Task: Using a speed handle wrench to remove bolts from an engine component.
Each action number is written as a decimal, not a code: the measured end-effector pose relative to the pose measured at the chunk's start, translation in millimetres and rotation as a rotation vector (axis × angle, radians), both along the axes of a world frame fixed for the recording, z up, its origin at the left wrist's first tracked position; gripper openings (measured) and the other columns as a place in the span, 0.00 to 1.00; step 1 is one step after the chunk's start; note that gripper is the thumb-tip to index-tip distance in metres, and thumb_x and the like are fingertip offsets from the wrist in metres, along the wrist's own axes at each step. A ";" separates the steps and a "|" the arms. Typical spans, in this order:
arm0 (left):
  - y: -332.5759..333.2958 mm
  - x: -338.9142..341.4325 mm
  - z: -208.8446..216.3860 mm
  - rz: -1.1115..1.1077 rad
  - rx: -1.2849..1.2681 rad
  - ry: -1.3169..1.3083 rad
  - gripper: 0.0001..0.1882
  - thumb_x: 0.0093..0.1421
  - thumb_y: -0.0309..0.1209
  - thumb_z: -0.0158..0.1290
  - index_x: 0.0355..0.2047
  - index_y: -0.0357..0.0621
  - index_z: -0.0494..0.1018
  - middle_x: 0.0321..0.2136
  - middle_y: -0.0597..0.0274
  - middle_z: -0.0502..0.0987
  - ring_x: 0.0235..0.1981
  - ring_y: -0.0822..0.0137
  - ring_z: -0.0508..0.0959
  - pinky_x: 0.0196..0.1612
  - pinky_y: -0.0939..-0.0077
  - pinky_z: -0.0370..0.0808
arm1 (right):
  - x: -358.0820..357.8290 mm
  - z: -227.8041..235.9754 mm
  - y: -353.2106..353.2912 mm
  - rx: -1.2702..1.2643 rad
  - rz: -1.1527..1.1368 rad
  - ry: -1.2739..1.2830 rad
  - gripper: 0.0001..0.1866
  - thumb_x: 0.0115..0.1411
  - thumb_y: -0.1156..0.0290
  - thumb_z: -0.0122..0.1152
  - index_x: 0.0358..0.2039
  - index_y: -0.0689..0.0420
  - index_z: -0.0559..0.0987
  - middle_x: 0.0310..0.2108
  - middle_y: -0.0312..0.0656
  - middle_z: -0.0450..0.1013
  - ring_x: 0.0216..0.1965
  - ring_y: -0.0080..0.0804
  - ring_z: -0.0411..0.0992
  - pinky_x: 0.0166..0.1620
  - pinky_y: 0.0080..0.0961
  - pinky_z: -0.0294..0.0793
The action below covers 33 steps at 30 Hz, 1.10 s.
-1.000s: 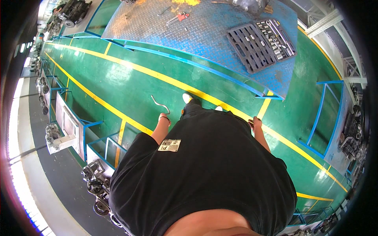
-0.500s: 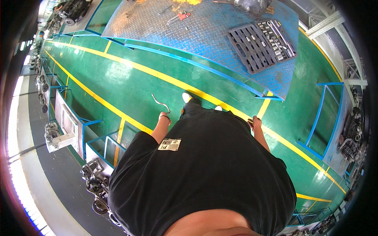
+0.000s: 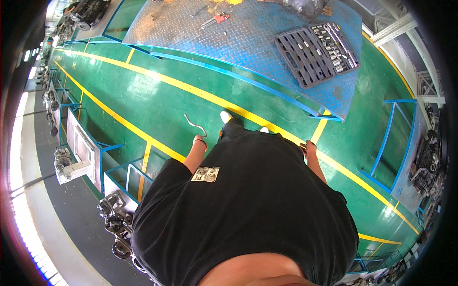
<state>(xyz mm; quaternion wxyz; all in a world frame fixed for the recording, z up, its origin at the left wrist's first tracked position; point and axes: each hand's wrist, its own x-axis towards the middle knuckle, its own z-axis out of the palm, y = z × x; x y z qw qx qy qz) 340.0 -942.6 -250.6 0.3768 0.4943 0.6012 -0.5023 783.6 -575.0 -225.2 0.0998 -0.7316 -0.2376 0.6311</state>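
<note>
At my left side hangs my left hand [image 3: 199,140], closed around the lower end of a speed wrench [image 3: 194,125], a silver rod with cranked bends. The rod's free end points away from me, above the green floor. My right hand [image 3: 309,146] hangs low at my right side with its fingers curled. A small dark spot shows at those fingers, too small to tell what it is. Both hands are apart from the bench.
Ahead stands a blue steel bench [image 3: 248,43], bearing an open socket set [image 3: 317,55], red-holder hex keys [image 3: 219,19] and a thin tool [image 3: 213,36]. Blue-framed stands [image 3: 88,143] with metal parts are left; another frame [image 3: 381,143] is right. Yellow lines [image 3: 191,92] cross the floor.
</note>
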 end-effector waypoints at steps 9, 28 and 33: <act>-1.4 -2.5 -7.5 0.009 0.051 0.023 0.11 0.52 0.45 0.52 0.36 0.66 0.77 0.35 0.75 0.79 0.35 0.74 0.78 0.35 0.79 0.72 | -1.4 -0.2 2.2 0.008 -0.001 0.020 0.14 0.57 0.70 0.45 0.41 0.65 0.65 0.35 0.52 0.72 0.35 0.43 0.74 0.36 0.33 0.78; 4.9 -8.2 -6.0 -0.129 0.074 -0.012 0.10 0.54 0.46 0.48 0.33 0.68 0.77 0.32 0.80 0.78 0.32 0.77 0.76 0.33 0.80 0.71 | 1.2 -7.0 2.4 0.001 -0.029 0.044 0.09 0.55 0.68 0.47 0.31 0.60 0.65 0.32 0.50 0.73 0.33 0.39 0.74 0.32 0.30 0.80; 11.5 -10.6 -7.2 -0.162 0.072 -0.018 0.09 0.55 0.47 0.48 0.33 0.69 0.76 0.32 0.81 0.77 0.32 0.79 0.76 0.32 0.81 0.71 | 1.4 -2.6 1.7 -0.016 -0.038 0.001 0.09 0.56 0.67 0.47 0.33 0.60 0.65 0.32 0.50 0.73 0.32 0.37 0.74 0.28 0.27 0.79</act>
